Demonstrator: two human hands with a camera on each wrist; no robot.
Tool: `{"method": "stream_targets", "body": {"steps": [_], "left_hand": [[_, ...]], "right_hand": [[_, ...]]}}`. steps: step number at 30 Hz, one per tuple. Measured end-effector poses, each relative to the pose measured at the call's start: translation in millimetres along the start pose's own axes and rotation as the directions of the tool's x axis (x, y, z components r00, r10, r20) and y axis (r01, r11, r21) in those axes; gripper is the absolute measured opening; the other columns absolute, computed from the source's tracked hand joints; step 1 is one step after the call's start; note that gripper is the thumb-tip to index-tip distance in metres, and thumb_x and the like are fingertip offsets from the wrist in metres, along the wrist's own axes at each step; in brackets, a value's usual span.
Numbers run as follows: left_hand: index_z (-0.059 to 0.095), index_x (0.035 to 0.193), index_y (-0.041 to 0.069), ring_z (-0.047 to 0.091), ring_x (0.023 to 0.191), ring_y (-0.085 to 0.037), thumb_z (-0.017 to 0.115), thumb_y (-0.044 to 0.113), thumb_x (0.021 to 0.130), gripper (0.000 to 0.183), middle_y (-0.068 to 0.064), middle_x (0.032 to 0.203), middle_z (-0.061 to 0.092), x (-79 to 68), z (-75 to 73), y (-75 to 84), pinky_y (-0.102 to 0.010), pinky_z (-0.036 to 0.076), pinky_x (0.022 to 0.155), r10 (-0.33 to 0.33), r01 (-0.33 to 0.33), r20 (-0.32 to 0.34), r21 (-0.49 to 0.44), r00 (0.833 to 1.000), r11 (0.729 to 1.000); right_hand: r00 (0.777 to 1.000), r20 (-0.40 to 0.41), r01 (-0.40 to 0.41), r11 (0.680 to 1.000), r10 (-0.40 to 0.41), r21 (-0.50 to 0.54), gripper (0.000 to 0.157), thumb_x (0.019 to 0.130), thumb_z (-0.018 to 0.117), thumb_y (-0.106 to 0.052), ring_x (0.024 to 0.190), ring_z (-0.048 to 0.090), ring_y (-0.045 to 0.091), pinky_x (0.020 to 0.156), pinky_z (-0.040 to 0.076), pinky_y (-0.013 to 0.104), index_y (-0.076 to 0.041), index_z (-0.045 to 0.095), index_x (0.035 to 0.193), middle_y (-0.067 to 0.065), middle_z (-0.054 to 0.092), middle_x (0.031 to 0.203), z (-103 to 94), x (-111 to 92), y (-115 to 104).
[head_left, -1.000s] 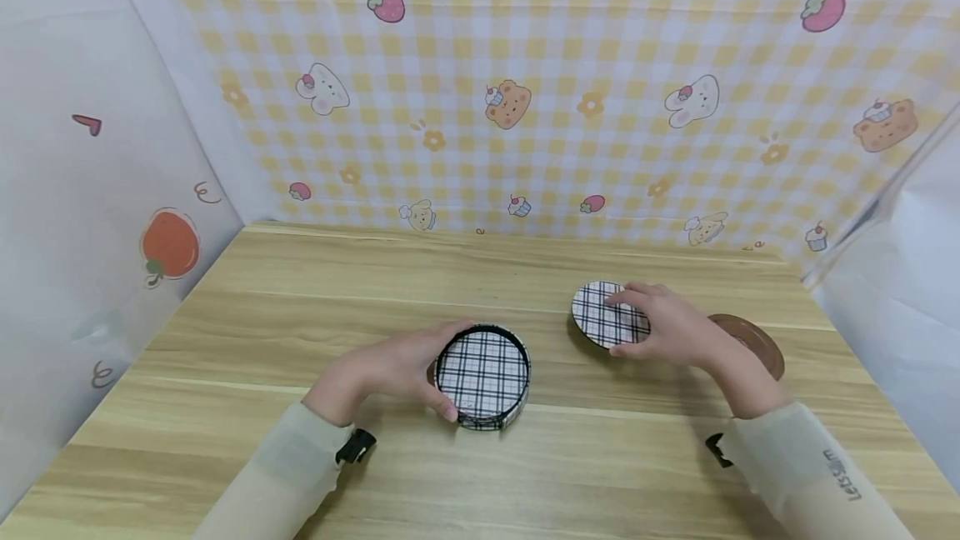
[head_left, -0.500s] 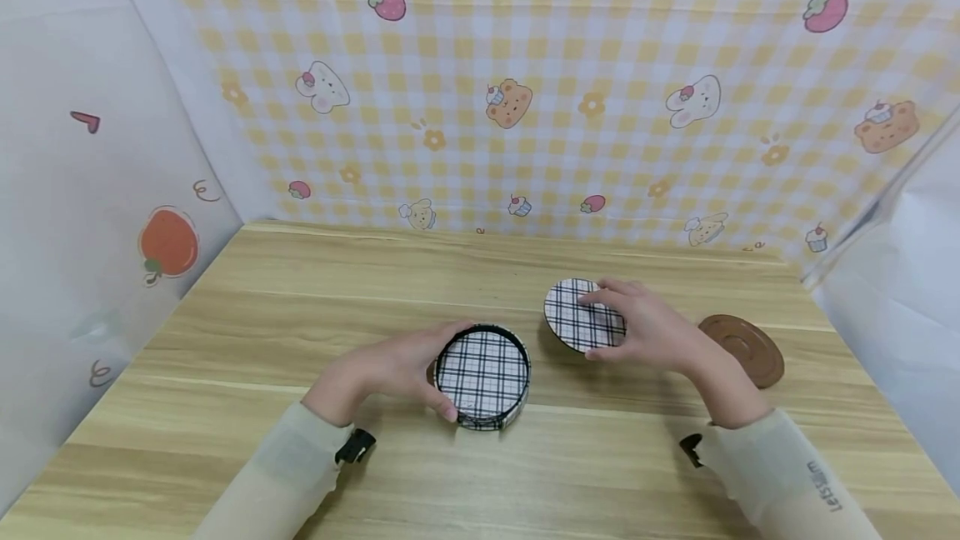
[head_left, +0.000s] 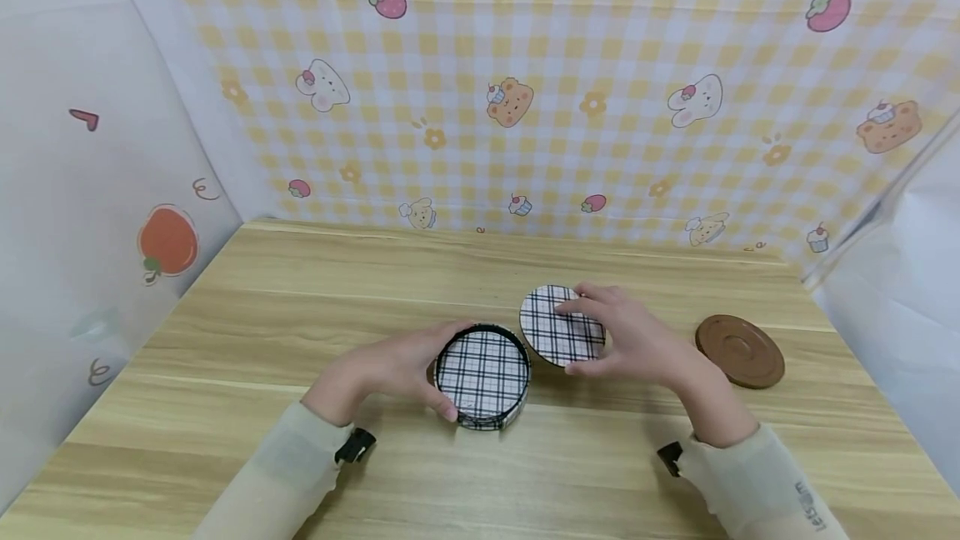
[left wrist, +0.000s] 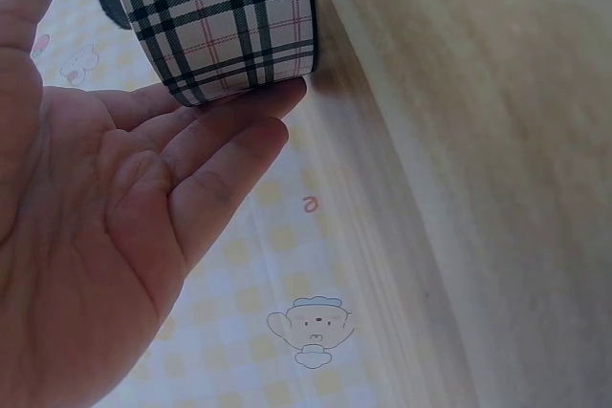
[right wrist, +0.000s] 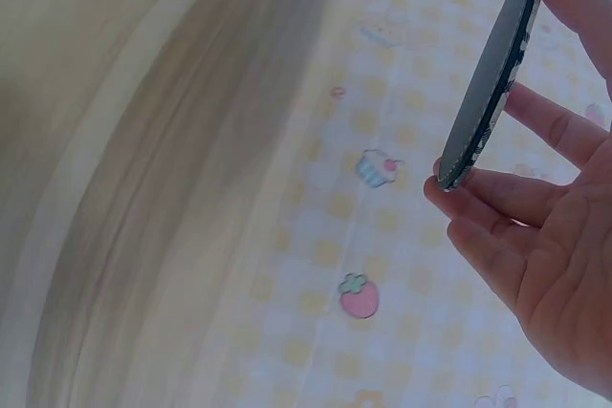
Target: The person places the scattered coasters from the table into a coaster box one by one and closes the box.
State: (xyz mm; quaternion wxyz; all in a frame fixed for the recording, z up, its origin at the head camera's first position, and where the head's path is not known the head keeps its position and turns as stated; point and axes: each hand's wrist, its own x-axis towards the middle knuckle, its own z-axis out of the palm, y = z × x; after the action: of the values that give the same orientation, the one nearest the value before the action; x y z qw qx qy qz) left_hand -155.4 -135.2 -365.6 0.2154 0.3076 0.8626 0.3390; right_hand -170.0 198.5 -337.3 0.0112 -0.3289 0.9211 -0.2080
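Observation:
A round coaster holder (head_left: pixel 514 415) with a black-and-white plaid wall stands on the table, and a plaid round face shows inside its dark rim. My left hand (head_left: pixel 408 367) grips its left side, thumb toward the front and fingers around the back. In the left wrist view, fingers reach along the plaid wall (left wrist: pixel 225 31). Just right of the holder, my right hand (head_left: pixel 637 342) pinches a plaid round coaster (head_left: pixel 551 327) by its edges, raised above the table and slightly tilted. The right wrist view shows this coaster (right wrist: pixel 490 78) almost edge-on, with a plain grey underside.
A brown round disc (head_left: pixel 740 351) with a ringed centre lies on the wooden table (head_left: pixel 360 273), right of my right hand. Behind the table hangs a yellow checked cloth (head_left: pixel 465 48) with cartoon prints. A white cloth (head_left: pixel 67 190) hangs at the left side.
My right hand has carried the plaid coaster left, from near the brown disc to beside the holder. The brown disc is now fully uncovered. My left hand and the holder have stayed put.

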Motion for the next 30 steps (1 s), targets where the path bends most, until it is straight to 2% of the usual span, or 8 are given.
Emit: {"method": "stream_targets", "body": {"steps": [6, 12, 17, 26, 30], "left_hand": [[0.025, 0.157, 0.013, 0.047, 0.134, -0.025, 0.092, 0.031, 0.066, 0.115, -0.006, 0.151, 0.045, 1.2, -0.3, 0.2, -0.048, 0.038, 0.114, 0.003, -0.003, 0.011, -0.008, 1.000, 1.000], [0.024, 0.157, 0.013, 0.048, 0.133, -0.025, 0.092, 0.031, 0.066, 0.115, -0.007, 0.152, 0.044, 1.7, -0.7, -0.4, -0.048, 0.038, 0.114, 0.010, -0.010, 0.017, -0.009, 1.000, 1.000], [0.023, 0.157, 0.010, 0.049, 0.133, -0.025, 0.091, 0.033, 0.066, 0.116, -0.008, 0.151, 0.045, 1.3, -0.7, -1.0, -0.047, 0.039, 0.114, 0.013, -0.013, 0.014, -0.005, 1.000, 1.000], [0.022, 0.157, 0.008, 0.047, 0.135, -0.023, 0.091, 0.035, 0.067, 0.117, -0.008, 0.151, 0.045, 1.6, -0.8, -0.9, -0.046, 0.037, 0.116, 0.026, -0.026, 0.014, 0.002, 1.000, 1.000], [0.022, 0.157, 0.011, 0.047, 0.135, -0.020, 0.091, 0.033, 0.067, 0.116, -0.005, 0.151, 0.045, 2.0, -1.9, -0.4, -0.044, 0.037, 0.117, 0.023, -0.023, 0.021, -0.003, 1.000, 1.000]], "right_hand": [[1.000, -0.008, 0.020, 1.000, -0.020, 0.014, 0.067, 0.075, 0.086, -0.036, 0.133, 0.044, 0.047, 0.103, 0.043, 0.064, -0.017, 0.061, 0.134, 0.025, 0.046, 0.149, 1.2, -2, -14], [0.999, 0.033, 0.027, 0.999, -0.028, 0.017, 0.069, 0.075, 0.084, -0.040, 0.138, 0.040, 0.047, 0.106, 0.041, 0.065, -0.019, 0.059, 0.136, 0.025, 0.042, 0.152, 3.6, -1, -30], [0.997, 0.072, 0.038, 0.999, -0.040, 0.016, 0.071, 0.076, 0.082, -0.046, 0.141, 0.038, 0.044, 0.107, 0.043, 0.061, -0.021, 0.058, 0.138, 0.021, 0.040, 0.155, 9.6, 4, -40], [0.989, 0.093, 0.112, 0.994, -0.113, 0.021, 0.070, 0.075, 0.082, -0.047, 0.136, 0.045, 0.036, 0.105, 0.048, 0.054, -0.021, 0.059, 0.136, 0.017, 0.044, 0.152, 23.7, 15, -52], [0.984, 0.104, 0.141, 0.990, -0.141, 0.010, 0.070, 0.075, 0.082, -0.049, 0.135, 0.046, 0.035, 0.107, 0.046, 0.054, -0.022, 0.059, 0.135, 0.014, 0.045, 0.151, 28.7, 19, -56]]}}
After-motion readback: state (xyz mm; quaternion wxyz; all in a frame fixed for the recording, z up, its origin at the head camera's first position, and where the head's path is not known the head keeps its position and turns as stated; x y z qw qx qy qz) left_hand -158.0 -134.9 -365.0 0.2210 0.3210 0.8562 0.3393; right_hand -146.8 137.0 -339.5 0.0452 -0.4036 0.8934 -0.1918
